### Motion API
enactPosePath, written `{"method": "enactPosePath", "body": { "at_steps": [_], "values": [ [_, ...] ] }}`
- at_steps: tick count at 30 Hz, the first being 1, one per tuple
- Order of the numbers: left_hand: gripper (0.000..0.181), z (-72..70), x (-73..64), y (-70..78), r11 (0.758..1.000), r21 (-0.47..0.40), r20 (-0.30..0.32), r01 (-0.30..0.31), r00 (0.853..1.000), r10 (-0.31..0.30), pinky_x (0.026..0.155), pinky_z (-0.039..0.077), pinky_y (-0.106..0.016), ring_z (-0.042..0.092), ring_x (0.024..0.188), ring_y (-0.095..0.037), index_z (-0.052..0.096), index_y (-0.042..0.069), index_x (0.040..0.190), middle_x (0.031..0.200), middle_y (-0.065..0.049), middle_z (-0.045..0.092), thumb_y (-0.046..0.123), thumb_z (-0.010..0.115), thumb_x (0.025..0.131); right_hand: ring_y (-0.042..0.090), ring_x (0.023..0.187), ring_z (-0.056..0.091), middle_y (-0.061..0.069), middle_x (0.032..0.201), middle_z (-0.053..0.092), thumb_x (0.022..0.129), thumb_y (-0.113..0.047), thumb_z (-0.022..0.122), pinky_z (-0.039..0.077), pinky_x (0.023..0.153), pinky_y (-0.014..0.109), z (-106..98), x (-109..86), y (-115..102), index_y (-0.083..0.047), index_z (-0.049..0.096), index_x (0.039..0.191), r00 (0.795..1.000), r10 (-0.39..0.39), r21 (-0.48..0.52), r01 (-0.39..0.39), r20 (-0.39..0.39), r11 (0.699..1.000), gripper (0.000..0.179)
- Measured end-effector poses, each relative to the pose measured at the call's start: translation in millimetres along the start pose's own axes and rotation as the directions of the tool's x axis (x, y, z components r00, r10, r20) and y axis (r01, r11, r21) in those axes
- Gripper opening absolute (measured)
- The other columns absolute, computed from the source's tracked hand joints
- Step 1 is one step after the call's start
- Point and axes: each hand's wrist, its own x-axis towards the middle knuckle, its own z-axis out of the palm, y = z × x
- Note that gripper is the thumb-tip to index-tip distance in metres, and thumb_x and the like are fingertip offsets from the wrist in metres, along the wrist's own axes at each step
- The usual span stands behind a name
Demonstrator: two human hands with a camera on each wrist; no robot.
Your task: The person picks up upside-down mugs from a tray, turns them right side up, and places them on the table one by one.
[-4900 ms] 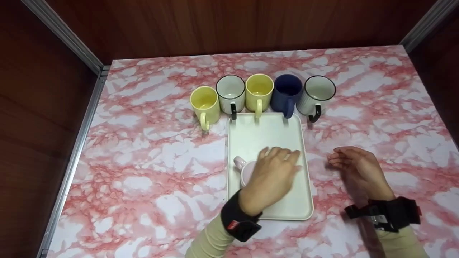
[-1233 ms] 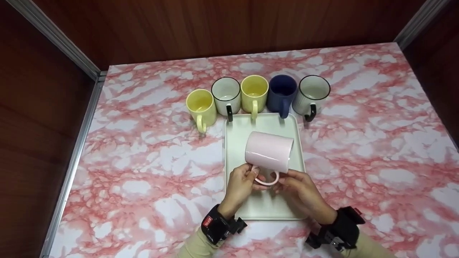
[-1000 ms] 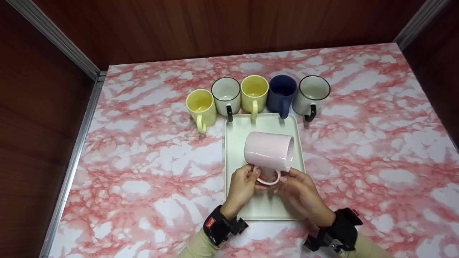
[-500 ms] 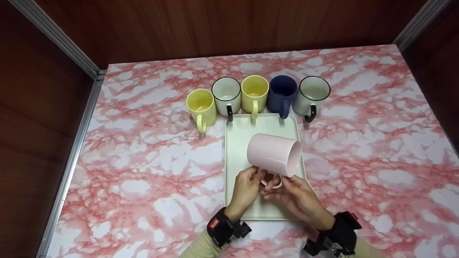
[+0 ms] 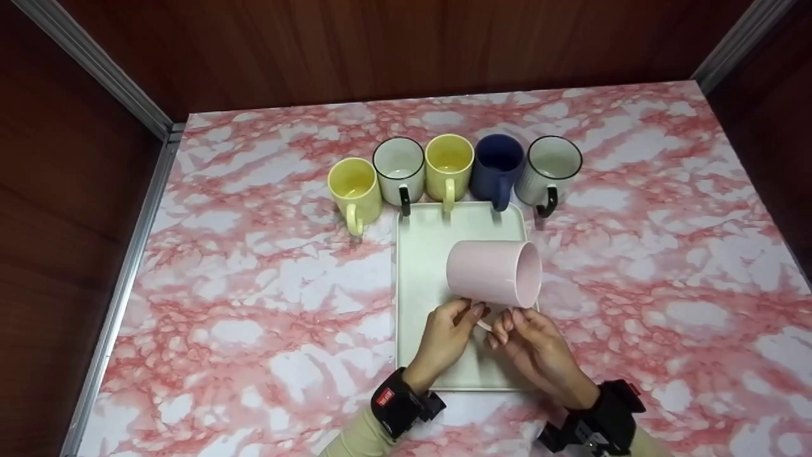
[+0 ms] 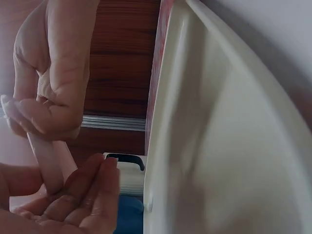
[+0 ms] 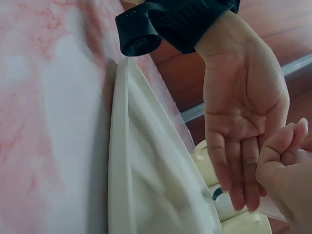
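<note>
A plain pink mug (image 5: 483,271) lies on its side in the air above the tray, its mouth facing right and its handle (image 6: 46,168) pointing down toward me. My left hand (image 5: 445,337) pinches the handle close to the mug's base with thumb and index finger; its other fingers stretch out in the right wrist view. With curled fingers, my right hand (image 5: 539,352) holds the handle's rim-side end; the left wrist view shows this right hand (image 6: 56,83) bent round it. Fingers hide much of the handle. Beneath both hands lies a cream rectangular tray (image 5: 422,254).
Behind the tray a row of upright mugs faces me with handles forward: a yellow mug (image 5: 365,206), a white black-rimmed mug (image 5: 396,187), another yellow mug (image 5: 438,184), a navy mug (image 5: 487,184) and another white mug (image 5: 533,187). Dark wooden panels (image 5: 406,51) enclose the marbled table (image 5: 254,285).
The pink mug, earlier upright on the tray under my left hand, is now lifted and on its side. Lately it has shifted slightly right, its mouth turning more into view, as my right fingers curled in.
</note>
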Motion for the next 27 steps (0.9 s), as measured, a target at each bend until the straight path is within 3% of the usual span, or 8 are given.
{"method": "enactPosePath", "body": {
  "at_steps": [7,12,16,20,21,24,27],
  "values": [
    [0.022,-15.0,3.5,0.6,0.999,0.030,-0.032,-0.021,0.999,0.022,0.077,0.050,-0.027,0.062,0.093,-0.022,0.066,-0.002,0.102,0.099,-0.011,0.066,0.015,0.056,0.091,0.019,0.081,0.050,0.010,0.086,0.051,0.098,0.002,0.016,0.045,0.080,0.034,-10.7,-4.4,-18.6,0.004,0.049,0.091,0.997,-0.071,-0.063,0.068,-0.040,0.996,0.034],
    [0.018,-24.0,3.8,3.2,1.000,0.020,-0.057,-0.013,0.998,0.014,0.079,0.050,-0.034,0.061,0.093,-0.027,0.065,-0.006,0.097,0.096,-0.015,0.066,0.007,0.056,0.090,0.020,0.078,0.051,0.011,0.085,0.053,0.098,0.003,0.021,0.047,0.081,0.035,-23.2,-14.2,-36.3,0.005,0.050,0.088,0.986,-0.109,-0.102,0.096,-0.129,0.990,0.031],
    [0.017,-28.4,3.2,1.0,1.000,0.024,-0.062,-0.013,0.998,0.014,0.080,0.050,-0.036,0.061,0.093,-0.028,0.065,-0.008,0.096,0.096,-0.015,0.066,0.006,0.056,0.090,0.020,0.073,0.050,0.011,0.080,0.052,0.098,0.001,0.029,0.048,0.080,0.035,-39.8,-26.3,-49.0,0.005,0.052,0.086,0.964,-0.132,-0.162,0.095,-0.229,0.982,0.026],
    [0.021,-33.0,2.4,-2.7,0.999,0.033,-0.069,-0.014,0.998,0.016,0.080,0.049,-0.032,0.061,0.094,-0.022,0.065,-0.005,0.098,0.097,-0.010,0.066,0.014,0.057,0.091,0.018,0.069,0.049,0.009,0.075,0.050,0.097,-0.002,0.036,0.050,0.075,0.033,-42.9,-32.9,-65.6,0.004,0.053,0.084,0.922,-0.157,-0.274,0.058,-0.355,0.960,0.022],
    [0.023,-34.1,2.3,-3.3,0.999,0.036,-0.073,-0.015,0.997,0.017,0.080,0.049,-0.030,0.061,0.094,-0.021,0.066,-0.004,0.098,0.097,-0.009,0.066,0.015,0.057,0.091,0.018,0.068,0.049,0.010,0.074,0.050,0.097,-0.001,0.036,0.050,0.074,0.032,-35.5,-31.9,-72.0,0.005,0.053,0.083,0.903,-0.166,-0.308,0.040,-0.397,0.950,0.023],
    [0.025,-36.8,2.1,-4.3,0.999,0.041,-0.084,-0.023,0.996,0.026,0.080,0.049,-0.028,0.061,0.094,-0.020,0.066,-0.003,0.098,0.097,-0.008,0.066,0.019,0.057,0.091,0.019,0.065,0.048,0.011,0.070,0.048,0.096,-0.002,0.041,0.050,0.070,0.030,-38.2,-31.7,-84.4,0.008,0.052,0.081,0.859,-0.213,-0.373,0.027,-0.466,0.927,0.021],
    [0.024,-38.4,1.8,-4.6,0.999,0.044,-0.088,-0.025,0.996,0.029,0.080,0.049,-0.028,0.061,0.094,-0.020,0.066,-0.003,0.098,0.096,-0.008,0.066,0.019,0.057,0.091,0.018,0.062,0.048,0.011,0.067,0.048,0.094,-0.006,0.048,0.050,0.066,0.028,-42.3,-28.7,-95.6,0.009,0.053,0.079,0.795,-0.259,-0.441,-0.012,-0.549,0.897,0.021]
  ]
}}
